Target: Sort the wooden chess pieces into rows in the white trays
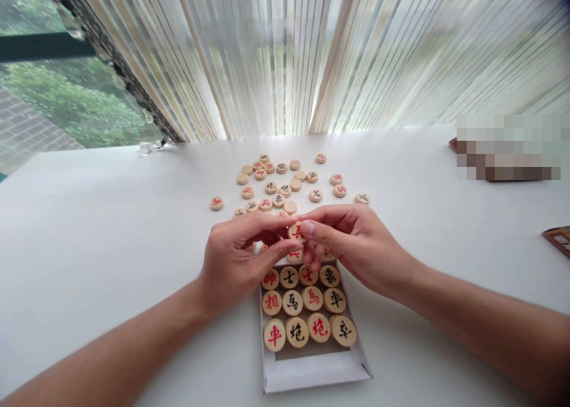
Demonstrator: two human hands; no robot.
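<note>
My left hand (pixel 244 252) and my right hand (pixel 356 240) meet above the far end of a white open box (pixel 316 368). Between their fingertips they hold a round wooden piece (pixel 294 232) with a red character, its face toward me. My right thumb presses on its face, and my left fingers are at its left side. Rows of wooden pieces with red or black characters lie in the box, among them a red-marked piece (pixel 275 334) and a black-marked piece (pixel 344 330). The box's far end is partly hidden by my hands.
Many loose wooden pieces (pixel 271 188) are scattered on the white table (pixel 133 229) beyond my hands. A striped curtain (pixel 267 56) hangs behind the table's back edge. A brown object (pixel 559 240) lies at the right edge, and a partly pixelated one (pixel 512 172) at the back right.
</note>
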